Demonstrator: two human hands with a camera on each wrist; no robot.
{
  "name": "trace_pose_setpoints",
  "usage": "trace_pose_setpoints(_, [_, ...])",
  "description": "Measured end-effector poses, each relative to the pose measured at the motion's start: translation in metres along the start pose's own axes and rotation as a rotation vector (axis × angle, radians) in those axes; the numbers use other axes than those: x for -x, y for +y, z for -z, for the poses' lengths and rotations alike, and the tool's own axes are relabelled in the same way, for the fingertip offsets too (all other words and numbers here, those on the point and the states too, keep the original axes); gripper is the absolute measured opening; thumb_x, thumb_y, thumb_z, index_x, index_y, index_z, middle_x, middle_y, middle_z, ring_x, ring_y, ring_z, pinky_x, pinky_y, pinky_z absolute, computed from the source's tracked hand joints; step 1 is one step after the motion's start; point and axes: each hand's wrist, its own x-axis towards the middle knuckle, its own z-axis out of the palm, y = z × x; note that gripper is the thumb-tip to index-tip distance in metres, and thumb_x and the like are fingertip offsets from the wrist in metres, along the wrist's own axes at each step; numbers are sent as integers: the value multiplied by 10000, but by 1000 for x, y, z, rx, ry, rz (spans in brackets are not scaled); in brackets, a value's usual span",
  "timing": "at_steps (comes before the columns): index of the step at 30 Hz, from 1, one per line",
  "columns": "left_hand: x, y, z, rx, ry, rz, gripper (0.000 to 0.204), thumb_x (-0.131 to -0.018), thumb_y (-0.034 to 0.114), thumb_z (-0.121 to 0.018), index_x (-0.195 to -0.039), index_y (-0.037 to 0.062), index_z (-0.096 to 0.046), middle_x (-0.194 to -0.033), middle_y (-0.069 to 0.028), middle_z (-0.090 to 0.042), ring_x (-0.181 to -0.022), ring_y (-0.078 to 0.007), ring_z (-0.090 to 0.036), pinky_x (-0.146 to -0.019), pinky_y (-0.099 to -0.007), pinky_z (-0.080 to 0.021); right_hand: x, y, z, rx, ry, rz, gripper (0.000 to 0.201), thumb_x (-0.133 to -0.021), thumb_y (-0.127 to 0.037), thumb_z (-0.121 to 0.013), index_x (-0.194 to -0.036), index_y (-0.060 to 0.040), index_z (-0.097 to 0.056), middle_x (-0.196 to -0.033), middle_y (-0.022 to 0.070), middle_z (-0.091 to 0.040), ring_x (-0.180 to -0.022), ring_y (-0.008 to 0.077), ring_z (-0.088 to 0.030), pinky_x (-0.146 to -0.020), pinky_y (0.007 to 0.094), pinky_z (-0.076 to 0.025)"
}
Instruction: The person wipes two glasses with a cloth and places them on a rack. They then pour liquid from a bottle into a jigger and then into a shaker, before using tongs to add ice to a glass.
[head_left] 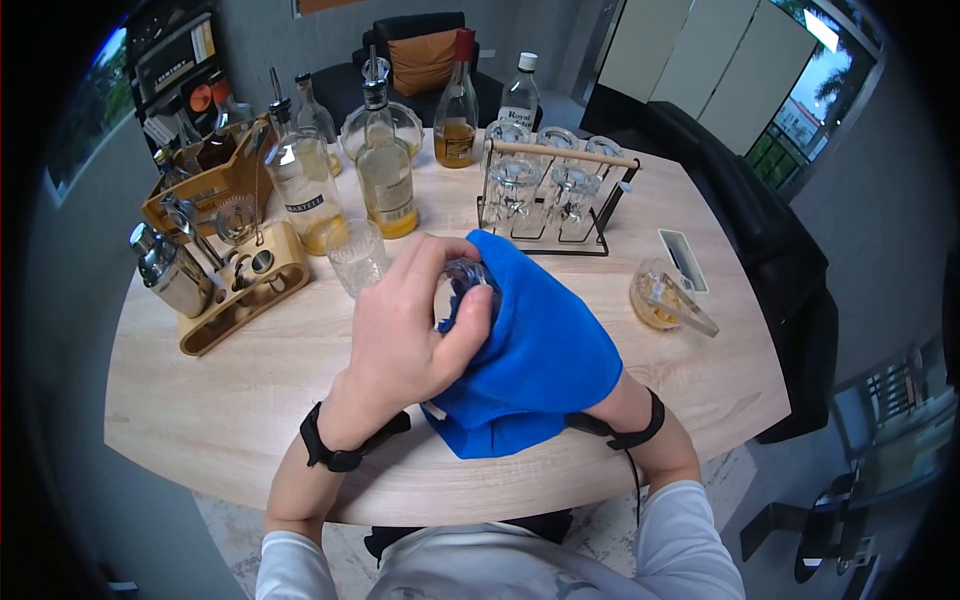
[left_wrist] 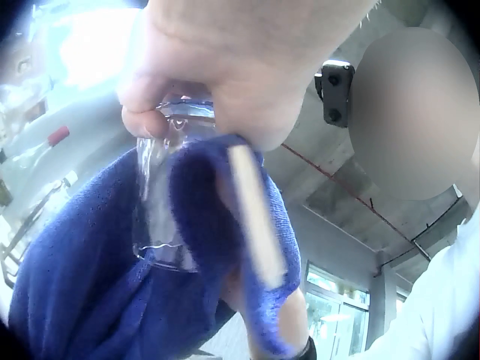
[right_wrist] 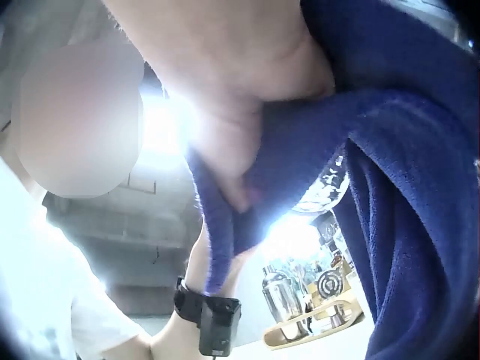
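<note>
My left hand point(head_left: 400, 330) curls its fingers and thumb round the end of a clear drinking glass point(left_wrist: 157, 214), held over the front of the table. A blue cloth point(head_left: 550, 340) wraps the glass from the right and hangs down in folds. Most of my right hand point(right_wrist: 232, 139) is under the cloth. In the right wrist view its thumb presses into the fabric, holding the cloth against the glass, while the other fingers are hidden. A pale label point(left_wrist: 256, 217) shows along the cloth's edge.
A cut-glass tumbler point(head_left: 357, 258) stands just beyond my left hand. Bottles point(head_left: 388, 180) are at the back, with a wooden bar-tool stand point(head_left: 245, 290) and shaker point(head_left: 168, 268) on the left. A rack of glasses point(head_left: 555, 195) and a glass bowl with tongs point(head_left: 655, 297) are on the right.
</note>
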Motion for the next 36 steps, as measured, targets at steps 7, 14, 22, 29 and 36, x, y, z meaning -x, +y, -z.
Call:
trace_pose_setpoints(7, [-16, -22, 16, 280, -111, -417, 359, -815, 294, -589, -1031, 10, -630, -925, -140, -629, -723, -249, -634, -630, -291, -501, 9, 41, 11, -734, -460, -341, 492, -773, -158, -792, -1193, -48, -560, -1101, 67, -663, -962, 114, -617, -798, 260, -516])
trace_pose_setpoints(14, [-10, -13, 21, 319, -167, -358, 689, -892, 605, -488, -1148, -21, -618, -958, -143, -619, -765, -231, -624, -657, -285, -502, 23, 18, 16, -962, -616, -571, 550, -792, -117, -782, -1280, -33, -542, -1131, 76, -654, -1008, 110, -612, -874, 255, -515])
trace_pose_setpoints(22, [-11, -3, 31, 239, -243, 80, 657, -889, 570, -567, -1201, -7, -598, -820, -113, -632, -665, -181, -573, -603, -288, -446, 13, 27, 26, -376, -240, -3, 608, -761, -230, -792, -1266, -25, -521, -1111, 126, -622, -1015, 232, -590, -895, 353, -482])
trace_pose_setpoints(29, [-6, 10, 14, 129, -214, 267, 409, -855, 260, -658, -1157, -6, -581, -858, -179, -640, -722, -285, -635, -651, -352, -485, 7, 23, 17, 273, -102, 193, 532, -740, -233, -753, -1193, -68, -528, -1037, 181, -553, -933, 370, -527, -825, 433, -437])
trace_pose_setpoints(36, [10, 5, -14, -55, -150, 77, 434, -875, 296, -654, -1136, -33, -542, -876, -188, -605, -742, -335, -623, -635, -394, -496, 9, 6, 10, 307, -33, 132, 379, -745, -174, -672, -1064, -28, -530, -961, 181, -562, -888, 350, -544, -812, 455, -426])
